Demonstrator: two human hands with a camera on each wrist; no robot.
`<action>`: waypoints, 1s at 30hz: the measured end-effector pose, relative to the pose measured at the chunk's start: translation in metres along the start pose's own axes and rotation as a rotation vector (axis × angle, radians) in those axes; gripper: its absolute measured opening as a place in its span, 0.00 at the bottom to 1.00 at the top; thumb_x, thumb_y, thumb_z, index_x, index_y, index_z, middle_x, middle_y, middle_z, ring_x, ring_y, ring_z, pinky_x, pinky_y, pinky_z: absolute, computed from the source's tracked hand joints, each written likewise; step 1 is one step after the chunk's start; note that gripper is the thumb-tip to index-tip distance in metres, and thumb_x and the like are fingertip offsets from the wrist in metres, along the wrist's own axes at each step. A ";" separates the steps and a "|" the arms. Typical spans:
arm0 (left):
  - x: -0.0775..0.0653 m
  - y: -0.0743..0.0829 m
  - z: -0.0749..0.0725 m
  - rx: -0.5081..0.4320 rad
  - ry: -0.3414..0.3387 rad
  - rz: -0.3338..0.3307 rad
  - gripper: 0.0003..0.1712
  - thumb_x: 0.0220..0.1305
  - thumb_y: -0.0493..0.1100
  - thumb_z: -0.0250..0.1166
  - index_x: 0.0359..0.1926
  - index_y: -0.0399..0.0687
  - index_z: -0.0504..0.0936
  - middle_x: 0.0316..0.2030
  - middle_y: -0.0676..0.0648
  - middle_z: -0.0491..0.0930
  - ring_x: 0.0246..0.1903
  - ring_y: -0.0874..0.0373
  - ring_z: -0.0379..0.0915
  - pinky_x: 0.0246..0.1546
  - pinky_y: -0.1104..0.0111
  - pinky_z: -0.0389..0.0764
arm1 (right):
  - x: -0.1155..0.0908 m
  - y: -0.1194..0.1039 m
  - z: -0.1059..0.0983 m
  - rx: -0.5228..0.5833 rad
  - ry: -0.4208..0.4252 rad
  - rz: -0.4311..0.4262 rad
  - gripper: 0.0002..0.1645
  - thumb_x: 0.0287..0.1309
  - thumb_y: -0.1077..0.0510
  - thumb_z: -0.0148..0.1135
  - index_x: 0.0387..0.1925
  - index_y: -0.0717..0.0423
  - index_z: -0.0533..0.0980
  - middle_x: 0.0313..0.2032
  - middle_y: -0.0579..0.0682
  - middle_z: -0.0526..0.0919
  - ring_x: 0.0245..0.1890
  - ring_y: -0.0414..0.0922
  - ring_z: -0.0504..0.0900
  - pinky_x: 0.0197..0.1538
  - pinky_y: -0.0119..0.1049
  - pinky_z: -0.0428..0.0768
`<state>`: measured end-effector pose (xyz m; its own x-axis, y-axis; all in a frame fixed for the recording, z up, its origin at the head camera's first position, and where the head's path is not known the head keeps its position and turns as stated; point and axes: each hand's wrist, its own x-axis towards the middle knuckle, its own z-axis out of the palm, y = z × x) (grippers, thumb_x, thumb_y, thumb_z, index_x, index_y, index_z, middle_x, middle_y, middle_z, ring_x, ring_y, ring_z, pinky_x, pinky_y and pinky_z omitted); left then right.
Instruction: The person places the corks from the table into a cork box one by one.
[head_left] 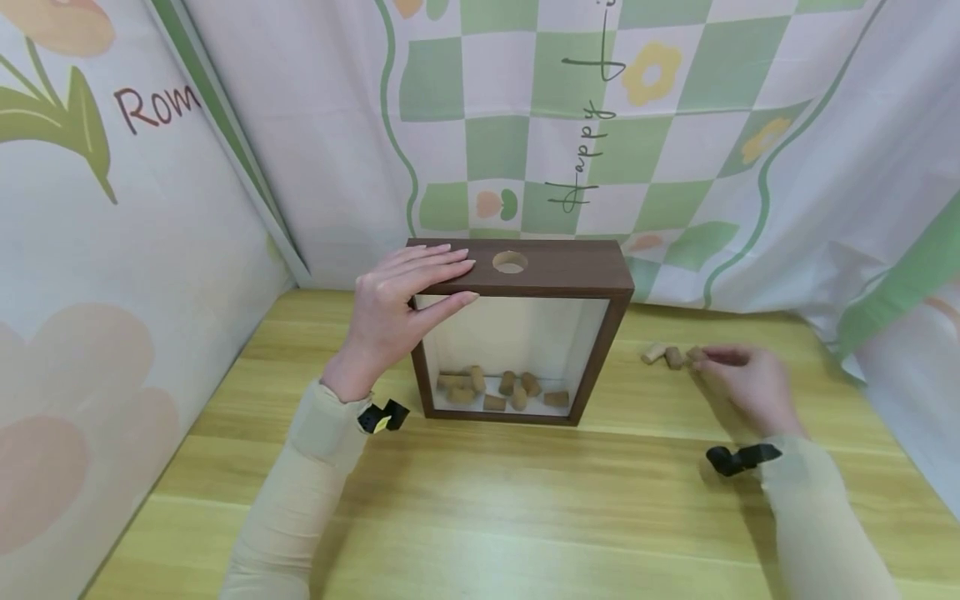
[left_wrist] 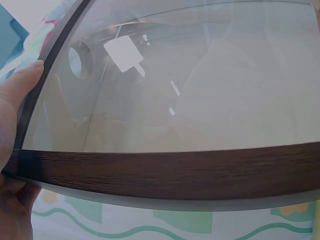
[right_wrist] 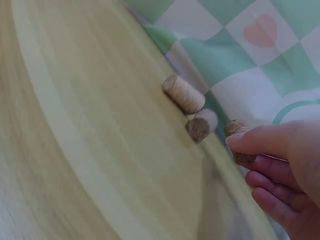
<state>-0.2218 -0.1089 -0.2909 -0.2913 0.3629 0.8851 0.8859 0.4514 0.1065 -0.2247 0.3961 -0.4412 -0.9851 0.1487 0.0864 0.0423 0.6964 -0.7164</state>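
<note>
A dark brown wooden frame box with a clear front stands upright on the table, a round hole in its top. Several corks lie inside along its bottom. My left hand rests on the box's top left corner, fingers straight along the top and thumb over the front edge; the left wrist view shows the thumb at the frame. Right of the box, my right hand pinches a cork between thumb and fingers. Beside it two loose corks lie close together on the table.
The box stands on a light wood table. Behind the table hangs a green and white checked curtain, close to the back of the box. A pale printed cloth borders the left side.
</note>
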 end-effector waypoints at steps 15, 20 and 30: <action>0.000 0.001 0.000 0.000 -0.005 0.002 0.21 0.57 0.44 0.79 0.51 0.43 0.90 0.50 0.45 0.86 0.55 0.51 0.81 0.63 0.60 0.74 | -0.007 -0.041 -0.012 0.023 0.076 -0.047 0.32 0.61 0.35 0.69 0.55 0.54 0.83 0.49 0.44 0.87 0.44 0.30 0.78 0.45 0.20 0.72; 0.000 0.001 0.000 0.005 -0.009 0.000 0.21 0.57 0.44 0.79 0.51 0.43 0.89 0.50 0.45 0.86 0.55 0.52 0.81 0.63 0.60 0.74 | -0.006 -0.057 -0.014 0.037 0.108 -0.096 0.30 0.60 0.38 0.72 0.53 0.56 0.84 0.46 0.41 0.88 0.39 0.23 0.79 0.42 0.15 0.73; -0.001 0.001 -0.001 0.002 -0.005 0.003 0.21 0.57 0.44 0.79 0.51 0.43 0.89 0.51 0.45 0.86 0.55 0.52 0.81 0.63 0.60 0.74 | -0.018 -0.106 -0.020 0.039 0.163 -0.212 0.27 0.58 0.40 0.74 0.50 0.55 0.86 0.38 0.33 0.87 0.35 0.23 0.81 0.38 0.16 0.77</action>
<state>-0.2204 -0.1093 -0.2912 -0.2909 0.3684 0.8830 0.8858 0.4525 0.1031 -0.2085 0.3337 -0.3532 -0.9313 0.1152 0.3455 -0.1719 0.6973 -0.6959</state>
